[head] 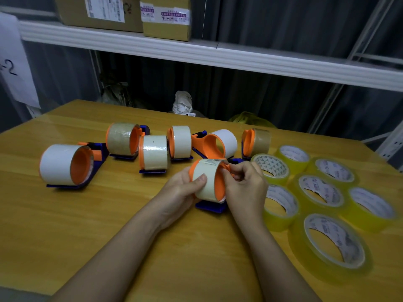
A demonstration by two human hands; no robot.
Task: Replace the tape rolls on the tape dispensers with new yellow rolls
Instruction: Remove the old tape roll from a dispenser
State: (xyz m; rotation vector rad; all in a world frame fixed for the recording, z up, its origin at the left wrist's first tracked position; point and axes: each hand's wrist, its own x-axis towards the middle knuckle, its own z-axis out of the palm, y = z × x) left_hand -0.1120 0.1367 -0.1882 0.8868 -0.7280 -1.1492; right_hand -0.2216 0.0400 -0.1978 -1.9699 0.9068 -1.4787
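Note:
A blue-and-orange tape dispenser [210,207] stands on the wooden table [109,225] in front of me, loaded with a pale cream tape roll [207,182]. My left hand [183,188] grips that roll from the left, thumb lying across its face. My right hand [244,184] pinches the orange hub rim at the roll's right side. Several more loaded dispensers stand behind, among them a white-rolled one [65,164] at far left and a brown-rolled one [123,138]. Several yellow tape rolls lie flat at right, the nearest [331,243] large in view.
A white shelf [218,55] with cardboard boxes [165,18] runs above the table's far side. A white bundle [182,102] and a yellow bag [250,119] sit behind the table. A metal rack upright [390,140] stands at far right.

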